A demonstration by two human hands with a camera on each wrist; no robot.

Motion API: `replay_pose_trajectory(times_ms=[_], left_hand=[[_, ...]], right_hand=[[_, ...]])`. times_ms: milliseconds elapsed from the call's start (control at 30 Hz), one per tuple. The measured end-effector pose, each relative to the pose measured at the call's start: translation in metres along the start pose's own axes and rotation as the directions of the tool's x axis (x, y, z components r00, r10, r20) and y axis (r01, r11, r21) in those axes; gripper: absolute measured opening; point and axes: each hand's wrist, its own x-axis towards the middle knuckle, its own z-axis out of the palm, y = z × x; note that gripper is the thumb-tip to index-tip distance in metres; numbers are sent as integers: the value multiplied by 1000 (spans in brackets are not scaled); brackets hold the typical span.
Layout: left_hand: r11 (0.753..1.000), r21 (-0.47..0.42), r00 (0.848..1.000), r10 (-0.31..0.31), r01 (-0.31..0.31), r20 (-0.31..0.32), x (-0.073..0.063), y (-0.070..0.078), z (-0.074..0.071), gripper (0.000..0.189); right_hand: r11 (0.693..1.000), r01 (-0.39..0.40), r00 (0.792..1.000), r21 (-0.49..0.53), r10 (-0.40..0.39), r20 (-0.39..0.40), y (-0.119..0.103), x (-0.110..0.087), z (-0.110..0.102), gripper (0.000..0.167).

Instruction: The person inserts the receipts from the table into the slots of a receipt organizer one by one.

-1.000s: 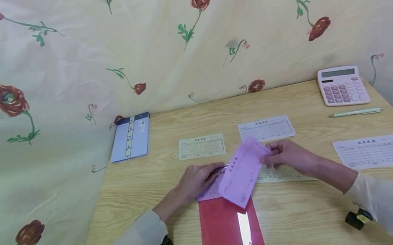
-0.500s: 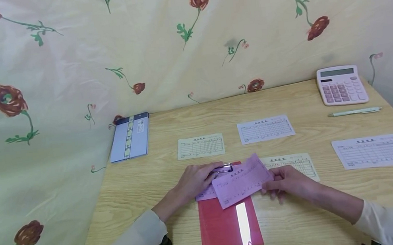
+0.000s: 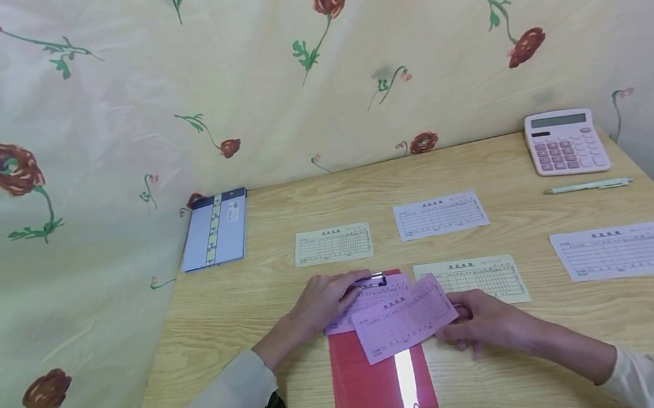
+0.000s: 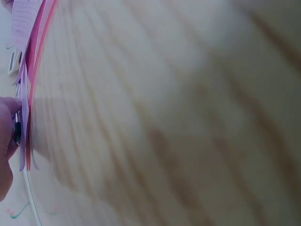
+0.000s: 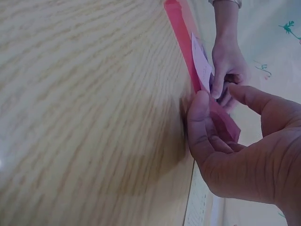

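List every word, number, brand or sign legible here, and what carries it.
Nothing is legible.
Pink slips: print too small.
White slips: too small.
Pale green slips: too small.
Label on the blue packet: too small.
Calculator: key markings too small.

Wood-grained table (image 3: 220, 328), red clipboard (image 3: 360, 383), four printed slips (image 3: 440, 216), calculator (image 3: 567, 143), pen (image 3: 588, 186), banded blue pack (image 3: 225, 231)

A calculator (image 3: 570, 156) lies just beyond a pen (image 3: 588, 186).
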Motion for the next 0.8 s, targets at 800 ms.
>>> replay_pose_trajectory(times_ms=[800], left_hand=[[1000,8,999,12,-12,-32,0,0,3,36]], right_hand=[[799,80,882,-596,-334,-331,-1,9,0,30]])
